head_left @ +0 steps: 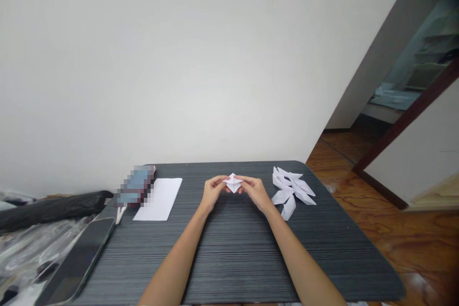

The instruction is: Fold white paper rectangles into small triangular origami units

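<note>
Between both hands, over the far middle of the dark table (234, 248), is a small piece of folded white paper (234, 183), roughly diamond-shaped with creases. My left hand (214, 190) pinches its left corner between thumb and fingers. On the opposite corner, my right hand (253, 189) has a similar pinch. Several folded white paper pieces (294, 186), long and pointed, lie in a loose pile to the right of my right hand. To the left of my left hand lies a stack of flat white paper (161, 198).
A pixelated box-like object (136, 186) partly overlaps the paper stack. A dark tablet or phone (79, 260) lies along the table's left edge. Beyond that edge are clear plastic wrapping (28, 253) and a long black bundle (53, 210). A white wall (201, 67) rises behind the table.
</note>
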Tool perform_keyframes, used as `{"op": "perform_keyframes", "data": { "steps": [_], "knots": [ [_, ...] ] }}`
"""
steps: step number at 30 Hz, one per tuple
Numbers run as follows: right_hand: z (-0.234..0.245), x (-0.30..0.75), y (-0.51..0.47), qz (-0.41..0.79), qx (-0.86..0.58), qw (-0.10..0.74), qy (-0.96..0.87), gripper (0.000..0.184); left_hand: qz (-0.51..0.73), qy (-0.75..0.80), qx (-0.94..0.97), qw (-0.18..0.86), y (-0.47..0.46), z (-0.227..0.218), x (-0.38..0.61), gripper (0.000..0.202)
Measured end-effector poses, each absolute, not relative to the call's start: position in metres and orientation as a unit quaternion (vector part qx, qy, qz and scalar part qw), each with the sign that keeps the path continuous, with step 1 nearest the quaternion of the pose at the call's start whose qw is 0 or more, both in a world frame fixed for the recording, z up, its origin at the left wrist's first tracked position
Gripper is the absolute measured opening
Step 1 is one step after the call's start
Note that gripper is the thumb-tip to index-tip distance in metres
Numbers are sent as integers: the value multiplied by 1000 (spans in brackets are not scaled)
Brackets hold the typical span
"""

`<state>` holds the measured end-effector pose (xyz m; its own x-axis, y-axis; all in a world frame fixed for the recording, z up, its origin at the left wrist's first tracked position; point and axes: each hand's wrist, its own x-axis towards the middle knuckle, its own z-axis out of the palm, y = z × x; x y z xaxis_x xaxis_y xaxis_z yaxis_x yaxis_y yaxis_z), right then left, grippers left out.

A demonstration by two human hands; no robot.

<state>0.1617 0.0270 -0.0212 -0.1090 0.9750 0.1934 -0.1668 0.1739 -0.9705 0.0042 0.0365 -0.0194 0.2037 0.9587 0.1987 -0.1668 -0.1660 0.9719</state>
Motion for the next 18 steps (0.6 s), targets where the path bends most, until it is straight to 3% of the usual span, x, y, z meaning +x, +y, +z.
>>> {"op": "perform_keyframes", "data": {
  "steps": [5, 11, 14, 18],
  "knots": [
    [-18, 161, 22, 475, -384, 509, -607, 25, 512, 368, 549, 549, 35, -24, 5, 25],
    [-16, 160, 19, 478, -357, 491, -635, 35, 489, 383, 566, 542, 37, -28, 9, 49],
    [-20, 161, 22, 516, -367, 498, -592, 45, 482, 383, 590, 522, 37, -29, 8, 43],
    [-23, 164, 24, 535, -393, 486, -569, 28, 469, 397, 615, 494, 36, -30, 8, 32]
  ]
}}
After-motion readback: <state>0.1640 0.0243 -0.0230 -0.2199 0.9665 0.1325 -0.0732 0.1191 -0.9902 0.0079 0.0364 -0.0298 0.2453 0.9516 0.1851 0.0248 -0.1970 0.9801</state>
